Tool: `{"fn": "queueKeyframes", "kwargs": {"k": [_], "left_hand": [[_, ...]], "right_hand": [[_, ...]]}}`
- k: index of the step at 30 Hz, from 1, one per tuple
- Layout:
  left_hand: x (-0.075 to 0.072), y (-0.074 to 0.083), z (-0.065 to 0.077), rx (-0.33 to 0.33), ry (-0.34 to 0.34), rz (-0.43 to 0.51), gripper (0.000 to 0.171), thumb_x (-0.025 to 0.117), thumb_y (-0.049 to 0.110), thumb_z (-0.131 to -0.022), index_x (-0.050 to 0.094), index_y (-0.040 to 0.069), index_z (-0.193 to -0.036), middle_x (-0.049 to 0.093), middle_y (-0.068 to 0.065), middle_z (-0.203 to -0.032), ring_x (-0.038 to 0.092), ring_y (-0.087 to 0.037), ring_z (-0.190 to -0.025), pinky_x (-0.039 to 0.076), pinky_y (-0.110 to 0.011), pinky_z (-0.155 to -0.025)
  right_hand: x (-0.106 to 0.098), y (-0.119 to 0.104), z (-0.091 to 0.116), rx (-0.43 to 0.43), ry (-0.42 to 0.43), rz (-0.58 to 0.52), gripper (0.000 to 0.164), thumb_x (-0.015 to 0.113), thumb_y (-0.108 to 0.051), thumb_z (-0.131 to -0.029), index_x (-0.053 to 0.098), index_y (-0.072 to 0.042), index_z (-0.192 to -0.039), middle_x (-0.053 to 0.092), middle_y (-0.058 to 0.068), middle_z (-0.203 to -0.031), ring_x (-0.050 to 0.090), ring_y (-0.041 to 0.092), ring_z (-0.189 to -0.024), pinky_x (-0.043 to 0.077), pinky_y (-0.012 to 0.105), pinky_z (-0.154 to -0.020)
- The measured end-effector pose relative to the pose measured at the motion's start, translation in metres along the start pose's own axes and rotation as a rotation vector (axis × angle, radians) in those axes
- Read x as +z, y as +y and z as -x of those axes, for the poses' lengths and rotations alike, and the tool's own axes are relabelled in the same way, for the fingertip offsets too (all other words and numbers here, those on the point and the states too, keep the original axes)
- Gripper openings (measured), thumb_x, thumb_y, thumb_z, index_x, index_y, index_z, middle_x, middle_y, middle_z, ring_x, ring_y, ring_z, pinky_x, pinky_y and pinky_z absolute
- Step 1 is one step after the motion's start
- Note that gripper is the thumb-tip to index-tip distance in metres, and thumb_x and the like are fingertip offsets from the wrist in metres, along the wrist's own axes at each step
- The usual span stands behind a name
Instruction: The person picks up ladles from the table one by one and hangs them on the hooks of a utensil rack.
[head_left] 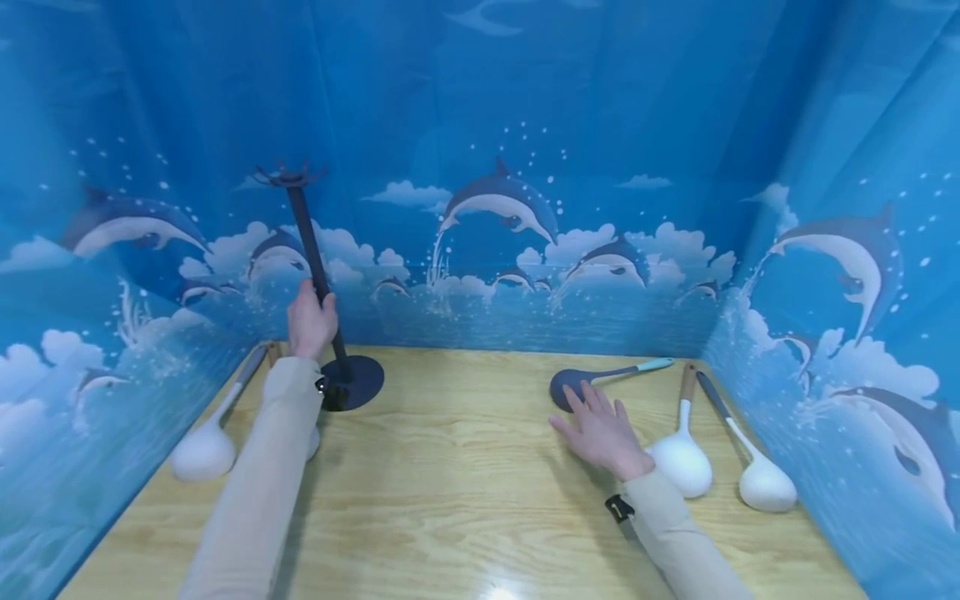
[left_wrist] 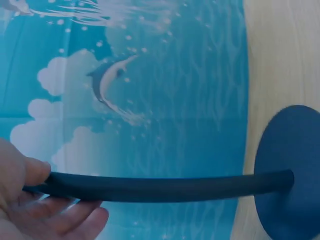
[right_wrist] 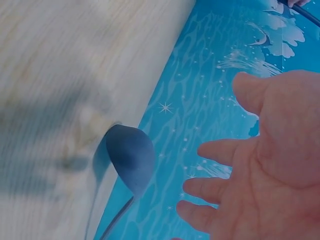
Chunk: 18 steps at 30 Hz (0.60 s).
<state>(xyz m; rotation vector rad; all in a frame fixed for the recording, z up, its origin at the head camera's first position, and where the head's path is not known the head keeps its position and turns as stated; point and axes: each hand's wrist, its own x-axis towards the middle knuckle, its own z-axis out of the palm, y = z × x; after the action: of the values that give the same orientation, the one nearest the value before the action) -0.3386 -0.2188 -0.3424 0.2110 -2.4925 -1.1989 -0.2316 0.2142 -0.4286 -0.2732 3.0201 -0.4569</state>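
My left hand grips the upright pole of a black stand at the back left. The stand has a ring of hooks on top and a round base on the table; it looks tilted in the head view. In the left wrist view, my thumb lies on one side of the pole and my fingers on the other. With fingers spread, my right hand is over the table, near a dark blue ladle with a light-green handle end. The right wrist view shows that ladle's bowl apart from my fingers.
A white ladle with a brown handle and one with a grey handle lie at right. At left lies another white ladle; my left forearm mostly hides a further white utensil. Blue dolphin curtains enclose the wooden table.
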Motion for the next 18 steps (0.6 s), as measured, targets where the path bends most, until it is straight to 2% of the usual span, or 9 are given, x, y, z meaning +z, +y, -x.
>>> {"fn": "queueKeyframes", "kwargs": {"k": [5,13,18], "left_hand": [[0.001,-0.006,-0.004,0.013,-0.033,-0.041,0.044,0.029,0.027,-0.108,0.031,-0.001,-0.141,0.057,-0.031,-0.115,0.061,-0.044,-0.099,0.052,-0.053,-0.078],[0.007,-0.011,-0.001,0.066,0.006,-0.042,0.04,0.03,0.029,-0.108,0.036,0.002,-0.136,0.06,-0.027,-0.102,0.064,-0.041,-0.085,0.051,-0.047,-0.067],[0.011,-0.006,0.003,0.08,-0.008,-0.027,0.043,0.03,0.03,-0.108,0.034,0.004,-0.141,0.06,-0.025,-0.103,0.064,-0.04,-0.085,0.052,-0.046,-0.066]], "right_hand": [[-0.004,-0.002,-0.002,0.003,-0.006,-0.004,0.076,0.033,-0.061,-0.101,0.024,-0.009,-0.156,0.013,0.025,-0.161,0.01,0.046,-0.148,0.003,0.068,-0.116],[-0.005,-0.005,-0.004,0.019,-0.022,-0.003,0.077,0.032,-0.063,-0.1,0.025,-0.011,-0.156,0.013,0.023,-0.162,0.007,0.044,-0.149,-0.003,0.068,-0.115],[-0.003,-0.002,-0.006,0.02,-0.003,0.002,0.076,0.033,-0.062,-0.1,0.027,-0.011,-0.155,0.015,0.023,-0.161,0.009,0.044,-0.149,-0.003,0.069,-0.115]]}}
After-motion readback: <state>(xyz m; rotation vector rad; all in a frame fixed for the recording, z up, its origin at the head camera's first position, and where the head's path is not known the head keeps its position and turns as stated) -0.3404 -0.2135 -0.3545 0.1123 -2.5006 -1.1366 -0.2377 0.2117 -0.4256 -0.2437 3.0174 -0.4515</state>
